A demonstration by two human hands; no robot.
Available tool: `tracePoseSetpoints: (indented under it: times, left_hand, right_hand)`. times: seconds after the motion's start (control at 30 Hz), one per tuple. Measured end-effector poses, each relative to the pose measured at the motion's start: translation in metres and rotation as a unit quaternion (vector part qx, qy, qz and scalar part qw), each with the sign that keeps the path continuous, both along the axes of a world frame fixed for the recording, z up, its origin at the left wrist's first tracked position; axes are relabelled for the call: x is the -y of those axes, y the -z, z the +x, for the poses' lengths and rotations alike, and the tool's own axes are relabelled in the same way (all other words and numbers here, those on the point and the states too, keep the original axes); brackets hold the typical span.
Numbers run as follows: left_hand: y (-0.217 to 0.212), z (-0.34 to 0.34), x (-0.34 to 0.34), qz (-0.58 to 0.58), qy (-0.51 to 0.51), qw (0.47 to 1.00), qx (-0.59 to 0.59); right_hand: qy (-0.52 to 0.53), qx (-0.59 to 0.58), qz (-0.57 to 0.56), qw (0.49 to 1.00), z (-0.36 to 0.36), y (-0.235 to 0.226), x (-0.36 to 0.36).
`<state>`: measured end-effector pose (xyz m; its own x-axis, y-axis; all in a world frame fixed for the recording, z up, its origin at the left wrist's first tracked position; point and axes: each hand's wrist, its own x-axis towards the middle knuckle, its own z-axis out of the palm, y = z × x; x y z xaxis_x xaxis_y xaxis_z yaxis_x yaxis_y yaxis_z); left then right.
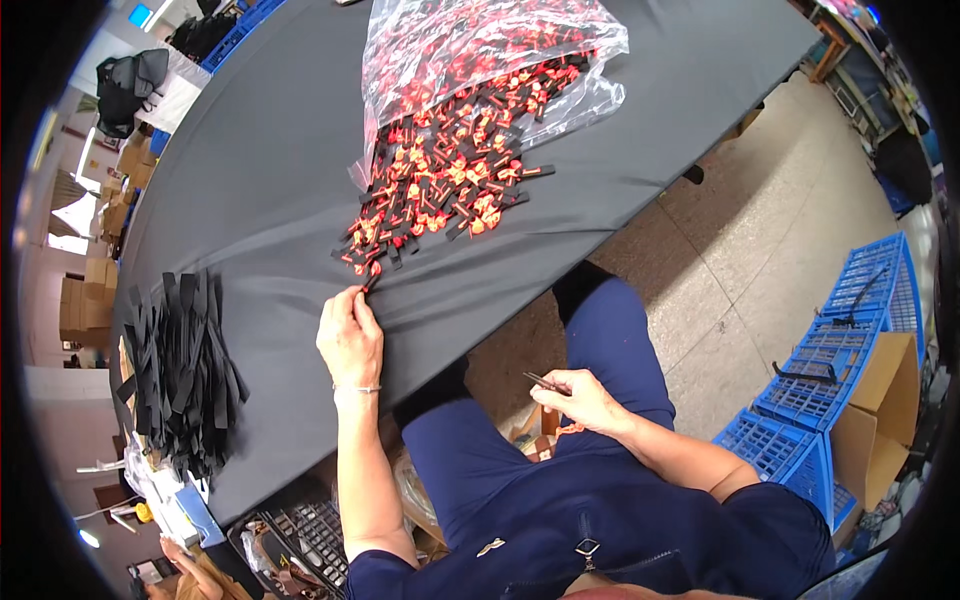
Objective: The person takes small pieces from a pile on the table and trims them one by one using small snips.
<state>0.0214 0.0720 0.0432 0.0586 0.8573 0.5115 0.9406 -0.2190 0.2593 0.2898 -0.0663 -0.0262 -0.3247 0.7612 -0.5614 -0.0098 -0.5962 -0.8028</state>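
Note:
My left hand (350, 342) is at the near edge of a heap, its fingertips closed on a small black strap piece with red on it (371, 278). That heap of small black and orange-red strap pieces (440, 180) spills from a clear plastic bag (480, 45) on the black-covered table (285, 180). Over my lap, my right hand (582, 400) is closed around a thin dark pointed tool (545, 382); its exact kind is too small to make out. An orange-red cord (570, 429) shows below my right wrist.
A bundle of black straps (185, 370) lies at the table's left end. Blue plastic crates (810, 375) and an open cardboard box (873, 420) stand on the floor at right. A dark crate (305, 535) sits under the near edge. Another person's arm (188, 565) shows at lower left.

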Motion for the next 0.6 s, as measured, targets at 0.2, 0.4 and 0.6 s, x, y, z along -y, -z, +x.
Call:
tracePoseSetpoints:
  times: [0.2,0.4,0.6]
  left_hand:
    - [-0.015,0.012,0.033,-0.238,-0.034,0.782,0.576]
    - [-0.022,0.069,0.080,-0.334,0.003,0.609,0.720]
    - [-0.013,0.086,0.107,-0.355,0.037,0.575,0.736]
  right_hand:
    - [0.040,0.010,0.087,0.995,0.003,-0.017,-0.007]
    - [0.094,0.081,0.227,0.966,0.005,-0.068,-0.030]
    - [0.110,0.199,0.386,0.894,0.001,-0.083,-0.031]
